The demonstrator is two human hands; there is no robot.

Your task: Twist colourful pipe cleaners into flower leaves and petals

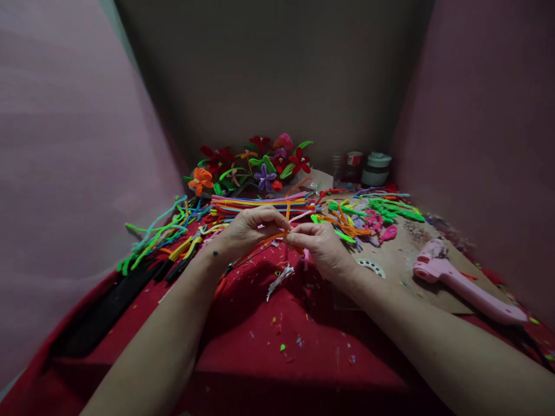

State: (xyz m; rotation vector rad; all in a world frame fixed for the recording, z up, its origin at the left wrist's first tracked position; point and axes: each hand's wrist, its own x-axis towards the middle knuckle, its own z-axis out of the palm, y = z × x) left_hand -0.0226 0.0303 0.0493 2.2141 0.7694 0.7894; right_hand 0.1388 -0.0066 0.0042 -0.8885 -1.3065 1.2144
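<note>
My left hand (247,230) and my right hand (318,245) meet over the red cloth (269,346), both pinching an orange pipe cleaner (281,232) between fingertips. One end of it sticks up between the hands. A small white twisted piece (280,278) lies on the cloth just below them. Behind the hands lies a flat bundle of straight coloured pipe cleaners (264,204).
Finished pipe-cleaner flowers (255,164) are heaped at the back. Loose green and yellow stems (160,234) lie left; green, orange and pink shaped pieces (368,216) lie right on a cardboard sheet (429,283). A pink glue gun (463,283) and jars (375,169) are on the right.
</note>
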